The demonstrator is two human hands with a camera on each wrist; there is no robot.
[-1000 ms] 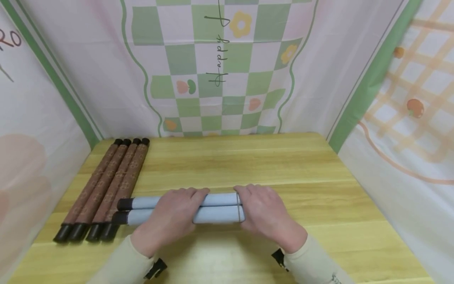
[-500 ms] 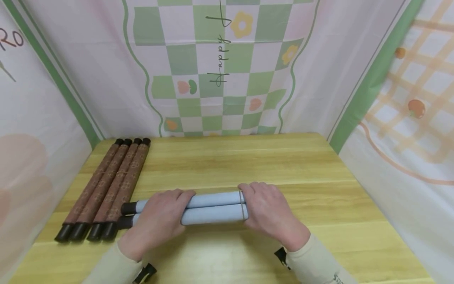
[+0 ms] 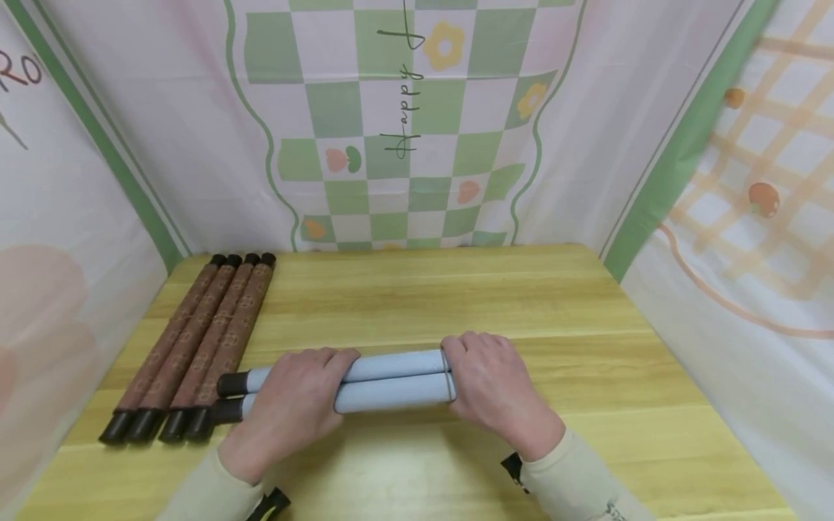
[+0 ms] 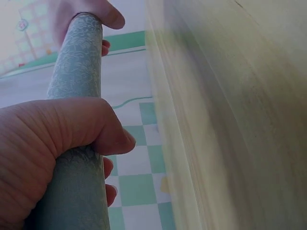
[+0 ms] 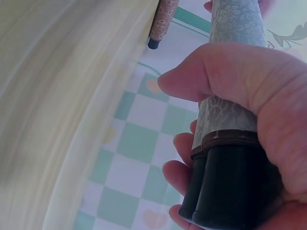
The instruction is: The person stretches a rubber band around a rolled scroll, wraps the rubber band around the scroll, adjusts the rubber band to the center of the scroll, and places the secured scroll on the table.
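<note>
Two rolled pale blue scrolls, an upper one (image 3: 394, 365) and a lower one (image 3: 394, 393), lie side by side in both hands, held above the table. Curled round them left of their middle is my left hand (image 3: 296, 401), its thumb across the patterned surface (image 4: 76, 62) in the left wrist view. My right hand (image 3: 495, 391) grips the right end. A thin band (image 3: 447, 373) loops round both scrolls beside that hand's thumb. In the right wrist view, black end caps (image 5: 235, 187) show past the palm. The left end caps (image 3: 228, 411) stick out beyond my left hand.
Several brown patterned scrolls (image 3: 224, 329) with black ends lie in a slanted row at the table's left side. Beneath everything is the wood-grain table (image 3: 521, 297). A green-and-white checked cloth (image 3: 391, 159) hangs behind it, with printed cloth along both sides.
My left hand has slid left along the blue scrolls, baring more of their middle. My right hand has shifted slightly right, and the scrolls now tilt up a little toward it.
</note>
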